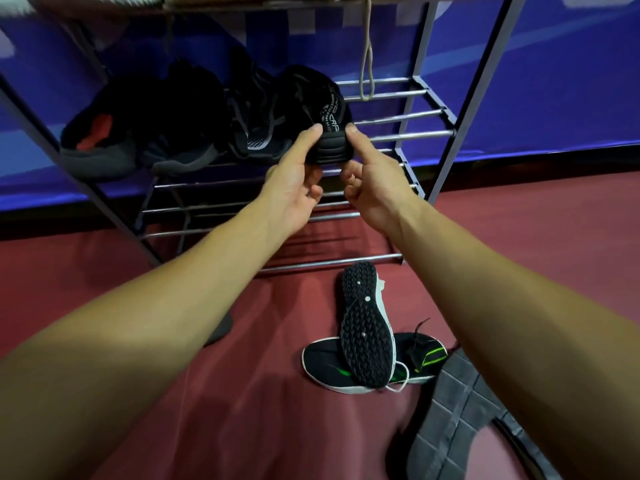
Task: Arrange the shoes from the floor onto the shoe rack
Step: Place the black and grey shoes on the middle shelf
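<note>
A black shoe (311, 98) is being held by its heel at the centre of the frame, with its toe pointed into the shoe rack (433, 133) at the level of the middle shelf. Whether the sole is being fully rested on the bars cannot be told, since the heel is being covered from below.

The heel is being grasped from both sides. It is being gripped by the left hand (294, 185), thumb on top and fingers (313, 194) curled beneath. The other side is being pinched by the right hand (372, 192), thumb against the heel and the rest curled under the sole. This two-sided hold is probably being used so that the shoe can be steered straight and seated snugly beside the dark shoes (156, 133) lined up toward the left of the same shelf.

Bare bars are being left free toward the right of the shelf, presumably for further pairs. On the floor (242, 393), low in the frame, an upturned shoe (367, 327) is being left across a green-trimmed shoe (426, 355). A grey-soled shoe (460, 410) is lying at the lower right. These are judged to be awaiting their turn.
</note>
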A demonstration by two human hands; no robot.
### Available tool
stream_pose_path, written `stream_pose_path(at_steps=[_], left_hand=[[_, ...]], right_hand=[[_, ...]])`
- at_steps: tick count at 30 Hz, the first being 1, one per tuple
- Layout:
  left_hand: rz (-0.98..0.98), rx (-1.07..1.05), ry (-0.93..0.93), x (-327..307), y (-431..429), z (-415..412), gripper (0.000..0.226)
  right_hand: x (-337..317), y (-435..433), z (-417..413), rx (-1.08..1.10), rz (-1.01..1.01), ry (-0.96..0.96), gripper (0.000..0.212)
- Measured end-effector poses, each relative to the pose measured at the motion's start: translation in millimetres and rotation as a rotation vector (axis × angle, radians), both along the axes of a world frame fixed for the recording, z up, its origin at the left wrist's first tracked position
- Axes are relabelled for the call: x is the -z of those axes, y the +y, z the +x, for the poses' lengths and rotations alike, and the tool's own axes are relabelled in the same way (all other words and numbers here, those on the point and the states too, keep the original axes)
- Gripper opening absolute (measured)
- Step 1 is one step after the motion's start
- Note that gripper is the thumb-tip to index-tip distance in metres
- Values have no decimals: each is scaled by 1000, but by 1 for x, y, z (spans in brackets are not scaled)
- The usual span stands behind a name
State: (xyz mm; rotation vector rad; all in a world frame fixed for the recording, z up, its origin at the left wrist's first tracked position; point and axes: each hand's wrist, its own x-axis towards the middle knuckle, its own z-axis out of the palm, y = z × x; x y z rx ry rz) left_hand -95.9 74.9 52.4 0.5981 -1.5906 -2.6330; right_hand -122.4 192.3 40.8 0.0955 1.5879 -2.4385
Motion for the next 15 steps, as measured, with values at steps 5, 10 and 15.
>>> stream_pose_path(at_steps=[5,10,15], left_hand=[[-49,19,0,2,-3,-4,23],[-97,79,7,14,-9,5,32],[-174,111,-34,32,-10,25,30]], right_hand=[[-2,-2,-2,36,22,-3,41],[3,4,8,26,91,-14,44],[22,18,33,-4,175,-122,31]])
